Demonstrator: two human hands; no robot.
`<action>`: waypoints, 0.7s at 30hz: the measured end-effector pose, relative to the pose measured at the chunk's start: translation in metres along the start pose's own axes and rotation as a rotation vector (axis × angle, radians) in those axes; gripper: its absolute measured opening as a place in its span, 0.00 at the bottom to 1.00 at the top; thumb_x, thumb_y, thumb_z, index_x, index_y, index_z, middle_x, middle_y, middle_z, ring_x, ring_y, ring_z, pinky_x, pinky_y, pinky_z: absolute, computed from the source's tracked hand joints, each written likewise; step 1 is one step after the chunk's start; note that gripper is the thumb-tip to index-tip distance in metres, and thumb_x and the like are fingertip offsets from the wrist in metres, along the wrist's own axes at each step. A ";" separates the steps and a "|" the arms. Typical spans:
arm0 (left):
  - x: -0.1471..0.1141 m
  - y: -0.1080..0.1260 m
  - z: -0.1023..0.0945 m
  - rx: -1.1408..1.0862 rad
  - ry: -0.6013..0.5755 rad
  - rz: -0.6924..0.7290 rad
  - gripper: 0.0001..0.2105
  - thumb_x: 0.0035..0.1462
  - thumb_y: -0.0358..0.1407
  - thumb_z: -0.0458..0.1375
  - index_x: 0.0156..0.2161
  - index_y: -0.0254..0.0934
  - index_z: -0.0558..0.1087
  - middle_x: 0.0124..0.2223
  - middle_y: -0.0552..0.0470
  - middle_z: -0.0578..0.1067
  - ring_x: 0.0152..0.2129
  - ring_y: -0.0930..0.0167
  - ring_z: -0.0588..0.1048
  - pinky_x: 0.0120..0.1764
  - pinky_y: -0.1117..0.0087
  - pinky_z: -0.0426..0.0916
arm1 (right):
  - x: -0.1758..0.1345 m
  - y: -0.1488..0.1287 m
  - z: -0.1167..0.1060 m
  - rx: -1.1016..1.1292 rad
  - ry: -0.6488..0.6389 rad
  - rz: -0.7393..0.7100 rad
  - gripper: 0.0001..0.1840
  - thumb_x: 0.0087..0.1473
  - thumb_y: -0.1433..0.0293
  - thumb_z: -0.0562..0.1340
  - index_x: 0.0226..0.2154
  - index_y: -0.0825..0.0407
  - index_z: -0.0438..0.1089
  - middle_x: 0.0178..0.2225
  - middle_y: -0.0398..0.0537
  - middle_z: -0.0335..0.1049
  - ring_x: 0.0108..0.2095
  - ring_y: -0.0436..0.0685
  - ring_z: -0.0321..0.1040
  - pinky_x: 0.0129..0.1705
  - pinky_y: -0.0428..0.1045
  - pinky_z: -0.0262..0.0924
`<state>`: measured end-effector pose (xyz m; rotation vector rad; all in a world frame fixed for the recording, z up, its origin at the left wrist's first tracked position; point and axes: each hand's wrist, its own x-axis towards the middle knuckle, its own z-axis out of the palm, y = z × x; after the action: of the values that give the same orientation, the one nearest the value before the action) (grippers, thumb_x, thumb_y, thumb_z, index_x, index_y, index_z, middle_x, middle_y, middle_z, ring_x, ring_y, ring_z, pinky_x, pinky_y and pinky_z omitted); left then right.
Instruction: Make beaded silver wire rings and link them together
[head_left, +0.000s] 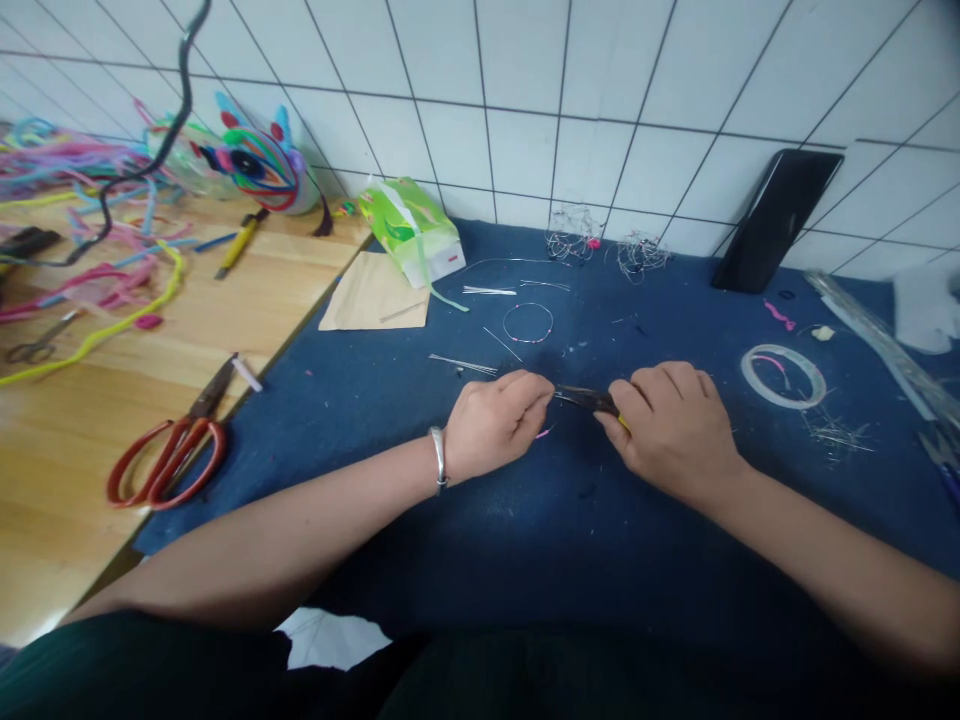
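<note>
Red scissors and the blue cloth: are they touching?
Touching. The head view shows the red scissors lying across the edge of the blue cloth, blades on the cloth and handles partly over the wooden table, far from both hands.

Even bright light, soft shadows, wide-angle bending at edges, slightly soft

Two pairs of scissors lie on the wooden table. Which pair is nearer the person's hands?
The red-handled scissors, at the wooden table's edge beside the blue mat. The small grey pair lies farther left, among the coloured pipe cleaners.
</note>
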<state>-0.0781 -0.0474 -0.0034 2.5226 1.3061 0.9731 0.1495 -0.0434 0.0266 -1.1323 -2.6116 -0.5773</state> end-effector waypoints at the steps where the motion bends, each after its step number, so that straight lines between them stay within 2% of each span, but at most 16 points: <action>1: 0.000 0.000 0.001 0.006 0.001 0.006 0.07 0.57 0.28 0.48 0.37 0.35 0.68 0.30 0.54 0.73 0.26 0.75 0.72 0.27 0.74 0.65 | 0.000 -0.001 -0.001 -0.019 0.005 -0.007 0.16 0.56 0.62 0.53 0.37 0.56 0.68 0.31 0.55 0.64 0.36 0.62 0.56 0.33 0.55 0.48; 10: -0.001 -0.001 0.002 0.222 0.023 0.195 0.07 0.58 0.31 0.50 0.41 0.34 0.68 0.32 0.52 0.75 0.23 0.75 0.73 0.24 0.75 0.66 | 0.000 -0.002 -0.013 -0.082 -0.021 -0.061 0.14 0.58 0.64 0.51 0.35 0.55 0.68 0.29 0.53 0.63 0.34 0.61 0.56 0.31 0.54 0.45; 21: 0.001 0.005 0.003 0.394 0.049 0.338 0.07 0.58 0.30 0.50 0.40 0.34 0.69 0.28 0.53 0.74 0.20 0.75 0.71 0.23 0.74 0.65 | -0.004 -0.001 -0.019 -0.063 -0.008 -0.066 0.13 0.57 0.67 0.50 0.32 0.53 0.68 0.27 0.53 0.62 0.31 0.59 0.54 0.30 0.54 0.43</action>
<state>-0.0723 -0.0494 -0.0034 3.1166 1.2075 0.9109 0.1526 -0.0549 0.0422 -1.0720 -2.6633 -0.6752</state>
